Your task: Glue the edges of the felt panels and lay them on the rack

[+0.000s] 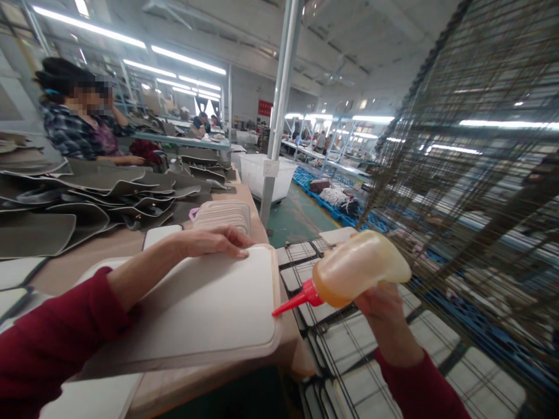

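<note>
My right hand (pixel 382 302) is wrapped around a translucent squeeze bottle (pixel 358 270) partly filled with amber liquid. The bottle is tipped, and its red nozzle meets the right edge of a white rounded-corner panel (pixel 209 302). Along that edge runs a pale beige border. My left hand (pixel 218 241) grips the far side of the panel, thumb on the top face, with some fingertips out of sight. Under the panel lie more pale panels, only partly visible. Just beyond my left hand stands a stack of similar rounded pieces (pixel 222 215).
Grey-brown sheets with light edging (pixel 100 198) are heaped on the table's left. To my right, white panels lie on a wire rack (pixel 358 337), with raised wire shelves (pixel 471 145) above. A metal post (pixel 279 105) and white bin (pixel 257 174) stand ahead. A person (pixel 82 122) sits at left.
</note>
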A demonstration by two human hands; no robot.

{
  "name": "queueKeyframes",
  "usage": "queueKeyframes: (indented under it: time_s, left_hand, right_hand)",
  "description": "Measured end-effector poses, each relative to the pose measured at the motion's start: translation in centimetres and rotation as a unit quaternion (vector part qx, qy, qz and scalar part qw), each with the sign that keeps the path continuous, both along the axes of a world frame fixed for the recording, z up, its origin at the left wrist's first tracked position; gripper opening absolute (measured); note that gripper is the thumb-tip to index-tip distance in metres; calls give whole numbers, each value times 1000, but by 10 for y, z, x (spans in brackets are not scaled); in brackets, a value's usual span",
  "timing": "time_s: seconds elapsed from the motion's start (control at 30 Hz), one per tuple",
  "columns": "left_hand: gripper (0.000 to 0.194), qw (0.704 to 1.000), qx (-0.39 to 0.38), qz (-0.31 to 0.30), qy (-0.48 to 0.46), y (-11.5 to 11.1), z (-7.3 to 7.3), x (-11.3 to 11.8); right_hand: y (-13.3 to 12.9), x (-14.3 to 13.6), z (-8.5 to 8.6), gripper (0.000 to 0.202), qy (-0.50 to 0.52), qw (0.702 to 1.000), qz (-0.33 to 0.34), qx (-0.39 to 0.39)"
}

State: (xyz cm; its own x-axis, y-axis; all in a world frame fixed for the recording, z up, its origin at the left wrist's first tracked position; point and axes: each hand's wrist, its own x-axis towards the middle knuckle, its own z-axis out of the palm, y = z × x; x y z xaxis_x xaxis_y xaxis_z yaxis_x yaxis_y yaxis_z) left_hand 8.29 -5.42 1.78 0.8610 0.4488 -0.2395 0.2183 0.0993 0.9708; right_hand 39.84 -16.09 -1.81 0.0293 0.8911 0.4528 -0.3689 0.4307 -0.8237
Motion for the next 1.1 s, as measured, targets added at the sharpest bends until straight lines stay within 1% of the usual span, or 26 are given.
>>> queueKeyframes:
  time_s: [0.1, 0.17, 0.27, 0.4, 0.53, 0.57, 0.67, 0.77, 0.97, 1.03, 1.1]
  left_hand:
    - [31, 1000, 3, 14, 4, 0, 0, -2]
    - [30, 1000, 6, 23, 4, 0, -1, -3]
    - [31, 1000, -1, 27, -1, 0, -1, -4]
    - [29, 999, -8, 44, 0, 2, -1, -5]
    - [30, 998, -9, 68, 0, 4, -4, -9]
    - [29, 997, -8, 74, -3, 5, -4, -10]
    - [27, 995, 1, 100, -13, 5, -6, -12]
    - [32, 989, -3, 143, -30, 4, -8, -13]
    - [47, 967, -35, 238, -79, 2, -18, -11]
    - [50, 961, -42, 259, -90, 2, -22, -10]
    - [54, 953, -47, 281, -98, 1, -25, -8]
  right_hand:
    - [-3, 5, -6, 67, -15, 1000, 20, -3]
    - [-6, 5, -7, 69, -20, 1000, 20, -5]
    - [-9, 1, -2, 63, -16, 1000, -1, -16]
    - [-8, -6, 4, 57, 1, 999, -35, -1]
    - [-6, -4, -4, 58, 4, 1000, -22, 14]
    - [-5, -3, -6, 57, 5, 999, -29, 21]
    - [-5, -2, -9, 57, 22, 994, -98, 49]
    - [-7, -6, -9, 61, 37, 984, -162, 71]
    - [-6, -11, -18, 74, 73, 968, -230, 74]
    - [-3, -10, -22, 74, 82, 963, -245, 77]
    - [0, -9, -25, 70, 84, 959, -258, 81]
